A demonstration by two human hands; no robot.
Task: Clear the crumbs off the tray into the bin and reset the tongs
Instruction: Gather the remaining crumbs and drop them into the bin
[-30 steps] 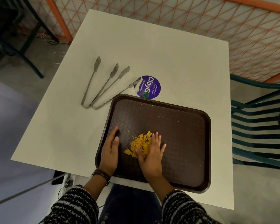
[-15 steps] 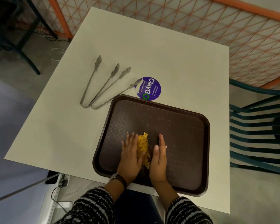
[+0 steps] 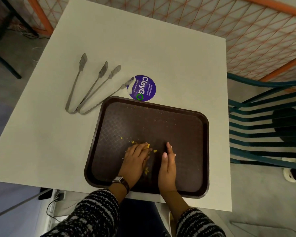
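A dark brown tray lies on the white table, its near edge at the table's front. My left hand is cupped over most of the yellow crumbs, with a few bits showing at its fingertips and under its palm. Standing on its edge just to the right, my right hand has straight fingers and holds nothing. Small loose crumbs dot the tray's far half. Two metal tongs lie side by side on the table left of the tray's far corner. No bin is in view.
A round purple sticker sits on the table behind the tray, touching one tong tip. A teal slatted chair stands to the right. An orange mesh fence runs behind the table. Cables lie on the floor at lower left.
My left hand slid from the tray's left edge onto the crumb pile and now covers it. My right hand turned onto its edge and drew slightly away to the right.
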